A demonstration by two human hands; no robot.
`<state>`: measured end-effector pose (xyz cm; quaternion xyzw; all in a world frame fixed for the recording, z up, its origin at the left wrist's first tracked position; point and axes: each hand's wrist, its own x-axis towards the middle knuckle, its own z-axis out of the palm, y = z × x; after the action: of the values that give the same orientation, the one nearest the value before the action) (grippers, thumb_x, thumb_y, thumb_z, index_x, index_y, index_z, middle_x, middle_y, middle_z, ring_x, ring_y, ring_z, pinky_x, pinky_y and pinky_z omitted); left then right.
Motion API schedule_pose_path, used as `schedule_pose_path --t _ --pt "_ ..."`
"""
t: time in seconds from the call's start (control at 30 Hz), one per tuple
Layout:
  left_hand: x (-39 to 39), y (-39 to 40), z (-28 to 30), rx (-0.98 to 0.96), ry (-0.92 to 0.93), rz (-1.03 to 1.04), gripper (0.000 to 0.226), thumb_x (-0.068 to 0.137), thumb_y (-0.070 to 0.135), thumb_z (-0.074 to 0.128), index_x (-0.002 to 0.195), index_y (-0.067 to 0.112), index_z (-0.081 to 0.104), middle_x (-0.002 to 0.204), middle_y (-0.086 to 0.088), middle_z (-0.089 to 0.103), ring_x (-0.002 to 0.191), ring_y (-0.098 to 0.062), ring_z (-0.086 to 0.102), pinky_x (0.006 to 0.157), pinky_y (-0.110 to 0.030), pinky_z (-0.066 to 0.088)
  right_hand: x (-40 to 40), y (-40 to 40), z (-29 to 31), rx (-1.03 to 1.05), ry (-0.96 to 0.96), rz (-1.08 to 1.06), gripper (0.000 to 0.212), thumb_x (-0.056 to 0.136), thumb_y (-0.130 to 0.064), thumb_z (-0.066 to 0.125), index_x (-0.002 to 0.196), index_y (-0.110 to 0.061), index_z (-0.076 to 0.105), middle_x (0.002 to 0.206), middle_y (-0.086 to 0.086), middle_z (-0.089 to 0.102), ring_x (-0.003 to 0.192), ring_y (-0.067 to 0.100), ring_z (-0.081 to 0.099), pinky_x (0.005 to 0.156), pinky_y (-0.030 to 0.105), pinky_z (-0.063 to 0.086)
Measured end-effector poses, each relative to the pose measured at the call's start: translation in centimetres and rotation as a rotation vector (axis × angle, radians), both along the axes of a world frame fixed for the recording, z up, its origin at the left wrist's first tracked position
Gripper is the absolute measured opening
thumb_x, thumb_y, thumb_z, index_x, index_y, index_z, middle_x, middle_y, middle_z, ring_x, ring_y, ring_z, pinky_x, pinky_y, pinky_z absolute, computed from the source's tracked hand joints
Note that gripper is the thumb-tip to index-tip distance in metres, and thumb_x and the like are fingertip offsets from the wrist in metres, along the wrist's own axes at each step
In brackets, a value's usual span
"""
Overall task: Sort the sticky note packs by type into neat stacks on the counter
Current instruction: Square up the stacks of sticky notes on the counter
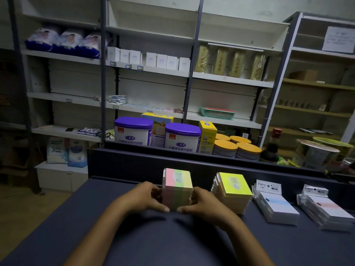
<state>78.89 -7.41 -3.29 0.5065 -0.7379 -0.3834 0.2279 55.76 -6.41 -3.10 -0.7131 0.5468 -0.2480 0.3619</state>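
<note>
Head cam, single view. Dark blue worktop (57, 227) in foreground, shop shelving behind.

Both hands on the multicolour stack (177, 189) (pink/green/yellow striped packs, top label "2209"), which sits on the worktop approx. centre, near the raised back edge. Left hand (148, 196) against the stack's left side, right hand (199, 201) against its right side. Fingers of both curled round the sides, thumbs meeting low at the front face, tips almost touching each other. So the stack is clasped between the two hands; whether it is lifted or resting on the worktop: cannot tell, base hidden by thumbs.

Other stacks, L to R, all on the worktop to the right of the held one:
- yellow stack (233, 191), top label "2207", just beside the right hand; packs somewhat staggered on its left edge.
- white stack w/ blue band (276, 206), clear-wrapped packs w/ header cards, near the yellow one, apart from it.
- white stack w/ pink band (326, 210), same pack type, furthest right, edges uneven.

Behind the worktop, on a ledge: two purple-lidded tins (182, 138), yellow boxes (207, 135), four orange-lidded tins (237, 147), a dark bottle (271, 148). Shelves above carry white boxes (149, 58), blue-white soft packs (65, 41), gold-wrapped packs (230, 62), a green basket (218, 113). Label text on tins too small/blurred to read fully.
</note>
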Motion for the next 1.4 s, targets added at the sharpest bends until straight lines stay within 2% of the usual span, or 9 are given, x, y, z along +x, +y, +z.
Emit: schedule_pose_path --t 0.13,0.37,0.47,0.53,0.6,0.77,1.17,1.33,1.4 --pt "-1.2 0.1 -0.4 -0.169 -0.164 0.148 0.023 0.067 0.021 0.086 0.086 0.018 0.073 0.064 0.015 0.066 0.055 0.010 0.058 0.055 -0.007 0.042 0.1 -0.4 -0.4 -0.083 0.115 -0.055 0.048 0.076 -0.005 0.080 0.111 -0.021 0.052 0.098 -0.001 0.065 0.079 0.002 0.062 0.063 0.011 0.051" --pt "-1.4 0.3 -0.6 -0.207 -0.121 0.150 0.014 0.074 0.016 0.076 0.080 0.026 0.069 0.060 0.010 0.065 0.053 0.003 0.055 0.057 -0.014 0.046 0.2 -0.5 -0.9 -0.180 0.129 -0.087 0.052 0.080 -0.008 0.074 0.127 -0.016 0.052 0.090 -0.010 0.063 0.076 -0.001 0.063 0.063 0.006 0.048" --pt "-1.3 -0.1 -0.6 -0.253 -0.117 0.172 0.034 0.073 0.027 0.084 0.105 0.024 0.071 0.085 0.012 0.071 0.070 0.002 0.063 0.065 -0.008 0.047 0.4 -0.4 -0.8 -0.250 0.105 -0.099 0.061 0.081 -0.019 0.077 0.135 -0.020 0.050 0.111 -0.009 0.060 0.092 0.000 0.063 0.073 0.008 0.050" --pt "-1.4 -0.3 -0.2 -0.338 -0.095 0.212 0.067 0.074 0.035 0.085 0.132 0.013 0.060 0.115 -0.002 0.067 0.096 -0.010 0.067 0.086 -0.018 0.052 0.5 -0.4 -0.5 -0.333 0.069 -0.120 0.066 0.081 -0.028 0.079 0.139 -0.023 0.047 0.125 -0.004 0.054 0.107 0.005 0.060 0.092 0.021 0.053" --pt "-1.5 -0.1 0.2 -0.416 -0.012 0.207 0.072 0.076 0.035 0.083 0.139 0.013 0.054 0.126 -0.007 0.063 0.108 -0.015 0.064 0.095 -0.021 0.050 0.6 -0.3 -0.2 -0.403 0.051 -0.125 0.065 0.083 -0.034 0.078 0.140 -0.027 0.047 0.129 -0.004 0.055 0.115 0.007 0.057 0.100 0.032 0.051" --pt "-1.8 0.0 0.4 -0.471 0.075 0.206 0.060 0.083 0.025 0.078 0.137 0.015 0.056 0.126 -0.003 0.064 0.106 -0.011 0.064 0.085 -0.003 0.044 0.5 -0.3 0.3 -0.470 0.032 -0.116 0.059 0.087 -0.040 0.073 0.140 -0.031 0.049 0.133 -0.009 0.059 0.117 0.002 0.054 0.101 0.024 0.046" --pt "-2.3 -0.7 -0.3 -0.408 0.149 0.292 0.056 0.082 0.023 0.079 0.135 0.014 0.060 0.130 -0.001 0.061 0.099 -0.010 0.063 0.079 -0.009 0.046 0.9 -0.3 0.3 -0.390 -0.079 -0.135 0.059 0.086 -0.035 0.075 0.140 -0.030 0.052 0.129 -0.005 0.059 0.111 0.005 0.059 0.100 0.030 0.051" --pt "-1.9 -0.6 -0.3 -0.316 0.160 0.260 0.066 0.076 0.021 0.084 0.135 0.013 0.056 0.126 0.002 0.063 0.092 -0.002 0.066 0.078 -0.008 0.050 0.3 -0.6 0.1 -0.300 -0.047 -0.144 0.069 0.077 -0.027 0.085 0.136 -0.017 0.052 0.132 0.001 0.060 0.117 0.013 0.059 0.104 0.035 0.049" --pt "-1.8 -0.4 -0.6 -0.256 0.123 0.213 0.063 0.074 0.017 0.086 0.130 0.012 0.059 0.124 -0.001 0.067 0.091 0.001 0.067 0.078 -0.009 0.051 0.3 -0.6 -0.2 -0.236 -0.007 -0.140 0.075 0.074 -0.023 0.087 0.138 -0.013 0.050 0.129 0.000 0.060 0.111 0.010 0.062 0.096 0.026 0.052"
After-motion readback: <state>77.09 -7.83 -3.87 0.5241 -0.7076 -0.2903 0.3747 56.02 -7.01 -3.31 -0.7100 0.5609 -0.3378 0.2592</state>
